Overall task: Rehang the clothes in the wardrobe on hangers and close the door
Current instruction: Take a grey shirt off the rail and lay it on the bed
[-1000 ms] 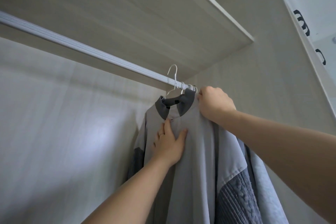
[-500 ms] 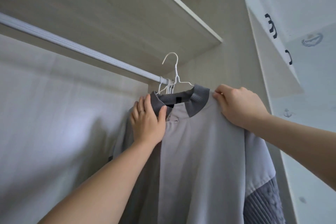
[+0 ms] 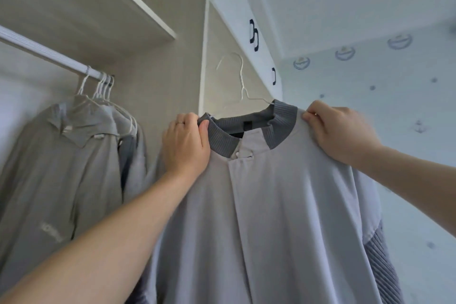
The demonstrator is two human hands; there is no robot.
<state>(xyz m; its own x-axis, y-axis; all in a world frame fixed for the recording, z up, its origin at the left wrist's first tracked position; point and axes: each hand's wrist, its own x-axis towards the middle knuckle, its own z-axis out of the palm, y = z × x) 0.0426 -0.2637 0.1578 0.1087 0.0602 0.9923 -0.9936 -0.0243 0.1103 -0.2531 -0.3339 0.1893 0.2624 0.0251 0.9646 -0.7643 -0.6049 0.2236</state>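
On my feed, the rail (image 3: 44, 53) ran in from the left edge, under the shelf (image 3: 138, 7) of the wardrobe (image 3: 172, 69). Near the rail's right end several white wire hangers (image 3: 103, 86) were hooked on close together, and grey clothes (image 3: 61, 155) hung from them, too blurred for me to tell apart.

Right of these, the left hand (image 3: 185, 145) gripped the grey jacket (image 3: 271, 205) at the left end of its dark ribbed collar (image 3: 246, 126), with the thumb in front and the fingers curled behind the cloth. A ring (image 3: 180, 122) showed on one finger.

The jacket faced me, closed at the neck, and sat on a white hanger (image 3: 240, 76). Its hook stood up free in the air, touching nothing and well apart from the rail.

The right hand (image 3: 343, 131) pinched the jacket's right shoulder just beside the collar, fingers clenched on the cloth. A dark ribbed sleeve (image 3: 380, 266) hung at the lower right.

Behind the hook I saw a white panel (image 3: 237, 7) with two dark handles (image 3: 254, 34), and further right a pale wall (image 3: 394, 131) with small blue marks.
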